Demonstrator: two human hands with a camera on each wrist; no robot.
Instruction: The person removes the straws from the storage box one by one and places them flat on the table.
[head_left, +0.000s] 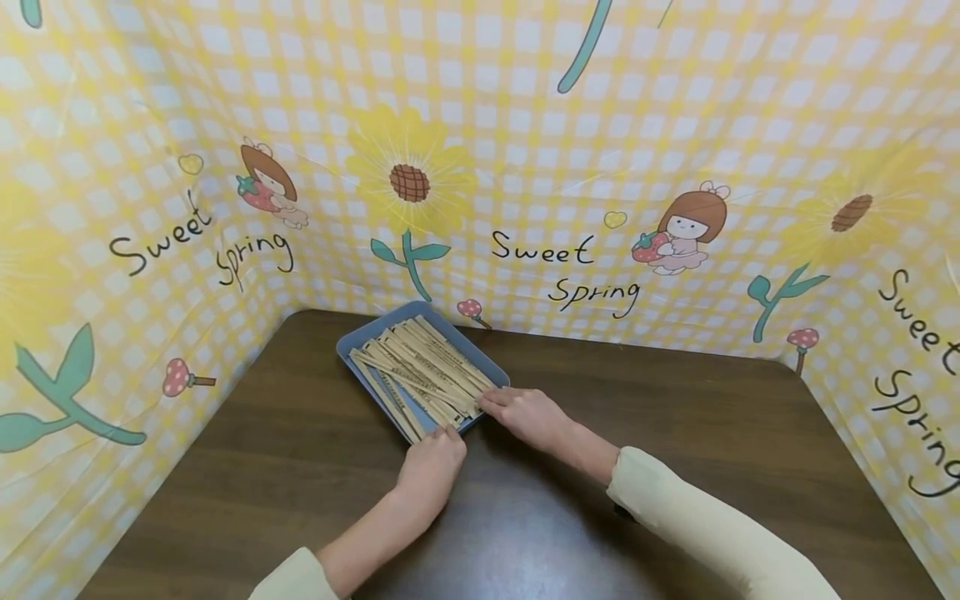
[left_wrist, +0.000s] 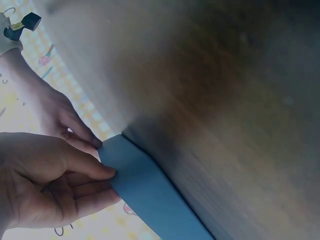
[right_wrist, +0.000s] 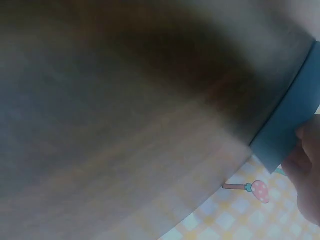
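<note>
A shallow blue tray (head_left: 474,350) lies on the far left part of the table, turned at an angle. Many long, narrow tan paper packets (head_left: 420,362) with dark print fill it in a loose, mostly parallel heap. My left hand (head_left: 435,462) pinches the rim on the tray's near side; the left wrist view shows its thumb on the blue wall (left_wrist: 145,180) and the fingers at the rim. At the right-hand corner my right hand (head_left: 531,417) holds the rim, its thumb against the outer wall (right_wrist: 285,132) in the right wrist view.
The dark wood table (head_left: 675,433) extends to the right of the tray and toward the front. A yellow checked cloth (head_left: 555,167) with flowers and lettering hangs behind and along both sides, close to the tray's far corner.
</note>
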